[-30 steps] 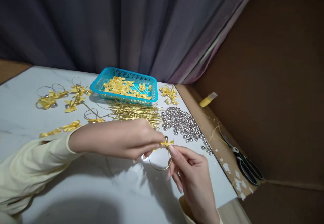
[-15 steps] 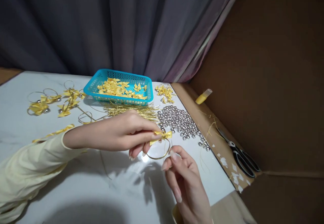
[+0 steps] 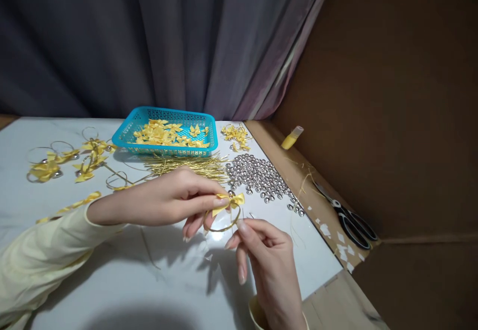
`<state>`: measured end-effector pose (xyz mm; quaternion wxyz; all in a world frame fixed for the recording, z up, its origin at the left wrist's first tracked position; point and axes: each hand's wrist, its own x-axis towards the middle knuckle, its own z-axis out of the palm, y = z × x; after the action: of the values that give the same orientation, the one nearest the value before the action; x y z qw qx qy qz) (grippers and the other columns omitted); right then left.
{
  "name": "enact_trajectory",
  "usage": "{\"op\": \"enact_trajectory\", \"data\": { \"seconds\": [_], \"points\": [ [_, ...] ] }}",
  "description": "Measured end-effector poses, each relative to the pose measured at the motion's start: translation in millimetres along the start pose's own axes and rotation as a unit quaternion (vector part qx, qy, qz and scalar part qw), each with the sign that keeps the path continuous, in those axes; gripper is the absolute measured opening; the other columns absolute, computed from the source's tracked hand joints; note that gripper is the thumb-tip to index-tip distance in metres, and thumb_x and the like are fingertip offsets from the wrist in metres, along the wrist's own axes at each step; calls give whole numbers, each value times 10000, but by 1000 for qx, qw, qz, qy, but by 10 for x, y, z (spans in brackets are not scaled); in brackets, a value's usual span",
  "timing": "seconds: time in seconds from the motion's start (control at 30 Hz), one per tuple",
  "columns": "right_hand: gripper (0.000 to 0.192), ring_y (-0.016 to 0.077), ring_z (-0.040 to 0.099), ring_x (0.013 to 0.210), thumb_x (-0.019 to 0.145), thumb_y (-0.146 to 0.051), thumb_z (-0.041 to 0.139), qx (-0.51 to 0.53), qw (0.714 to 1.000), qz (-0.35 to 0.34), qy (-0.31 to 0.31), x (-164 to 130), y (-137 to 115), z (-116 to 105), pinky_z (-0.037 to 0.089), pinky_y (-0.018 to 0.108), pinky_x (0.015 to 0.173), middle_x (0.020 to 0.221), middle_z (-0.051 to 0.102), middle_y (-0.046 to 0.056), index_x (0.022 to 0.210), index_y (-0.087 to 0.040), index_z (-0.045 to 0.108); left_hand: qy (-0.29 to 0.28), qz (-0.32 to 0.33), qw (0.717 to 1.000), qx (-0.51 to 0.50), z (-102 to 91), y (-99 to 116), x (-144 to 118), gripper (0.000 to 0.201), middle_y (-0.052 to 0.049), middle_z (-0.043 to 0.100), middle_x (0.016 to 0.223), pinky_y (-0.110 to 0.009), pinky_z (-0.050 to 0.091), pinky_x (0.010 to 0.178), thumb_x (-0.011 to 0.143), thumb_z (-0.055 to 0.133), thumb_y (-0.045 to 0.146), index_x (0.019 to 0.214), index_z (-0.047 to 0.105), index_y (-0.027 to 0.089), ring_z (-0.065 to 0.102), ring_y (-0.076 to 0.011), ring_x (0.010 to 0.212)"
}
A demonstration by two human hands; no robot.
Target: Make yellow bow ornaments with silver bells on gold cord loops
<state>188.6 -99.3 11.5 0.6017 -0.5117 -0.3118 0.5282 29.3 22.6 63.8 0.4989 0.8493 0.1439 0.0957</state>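
Observation:
My left hand (image 3: 175,195) reaches across the table and pinches a yellow ribbon bow (image 3: 236,200) between thumb and index finger. Below the bow hangs a loop of gold wire (image 3: 223,229), and a small silver bell (image 3: 231,193) shows just above it. Close to the right side of the loop, the thumb and index finger of my right hand (image 3: 267,255) are pressed together. A thin needle-like piece (image 3: 243,213) sticks up from these fingertips; its lower part is hidden in the pinch. The other right fingers are loosely curled.
Behind my hands stand a blue basket (image 3: 119,137) of yellow bows, a bundle of gold wires (image 3: 194,165) and a heap of silver bells (image 3: 257,175). Looped bows with bells (image 3: 45,170) lie at left. Scissors (image 3: 349,220), paper scraps and a yellow-filled tube (image 3: 292,138) lie at right.
The whole view has shifted, so the table things appear farther left. My right fingertips have come slightly closer to the wire loop. My left hand keeps its pinch on the bow.

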Motion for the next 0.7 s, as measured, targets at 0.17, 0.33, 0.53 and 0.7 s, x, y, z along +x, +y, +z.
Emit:
{"op": "enact_trajectory", "data": {
  "seconds": [0.17, 0.33, 0.53, 0.7],
  "points": [
    [132, 105, 577, 389, 780, -288, 680, -41, 998, -44, -6, -14, -50, -7, 497, 258, 440, 698, 722, 40, 829, -171, 714, -10, -19, 999, -30, 2, 4, -7, 332, 35, 606, 574, -127, 446, 509, 968, 389, 330, 749, 561, 149, 581, -59, 467],
    [72, 108, 599, 450, 789, -249, 673, -72, 993, -85, 37, -67, -116, 33, 505, 239, 486, 678, 714, 24, 798, -178, 668, 3, -15, 1000, -13, 10, 5, -3, 346, 45, 578, 492, -135, 429, 507, 967, 394, 312, 719, 567, 145, 566, -65, 453],
    [80, 94, 553, 424, 777, -247, 680, -113, 984, -106, 85, -83, -158, 50, 466, 227, 464, 620, 678, 11, 738, -178, 667, 0, -19, 1000, -13, 10, 18, 17, 356, 40, 575, 491, -150, 429, 517, 968, 387, 319, 717, 568, 142, 565, -72, 457],
    [104, 89, 528, 404, 780, -267, 675, -126, 986, -81, 68, -80, -143, 38, 444, 231, 450, 588, 652, 6, 744, -169, 668, 1, -41, 998, -45, 15, 33, 34, 343, 44, 570, 504, -163, 431, 529, 960, 400, 325, 704, 545, 149, 564, -77, 470]
  ]
}}
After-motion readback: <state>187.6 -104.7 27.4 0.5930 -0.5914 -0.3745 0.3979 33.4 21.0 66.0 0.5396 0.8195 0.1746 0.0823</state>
